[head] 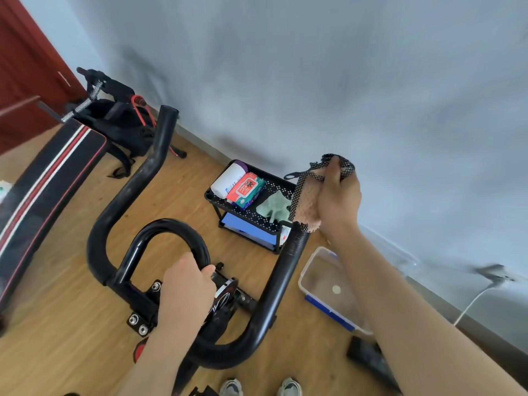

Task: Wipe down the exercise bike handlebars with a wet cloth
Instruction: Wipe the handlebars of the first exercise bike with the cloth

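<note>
Black handlebars [274, 284], right hand [337, 201] clutching cloth [307, 201] atop right tip, left hand [185, 292] gripping centre loop

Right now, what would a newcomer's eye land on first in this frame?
First, the black handlebars sweeping across the middle, with the right hand clutching a pink, black-netted cloth at the tip of the right bar. The left hand grips the inner loop near the centre. Behind, a small black rack against the wall holds a red wipes packet, and a clear tub sits on the floor at right.
</note>
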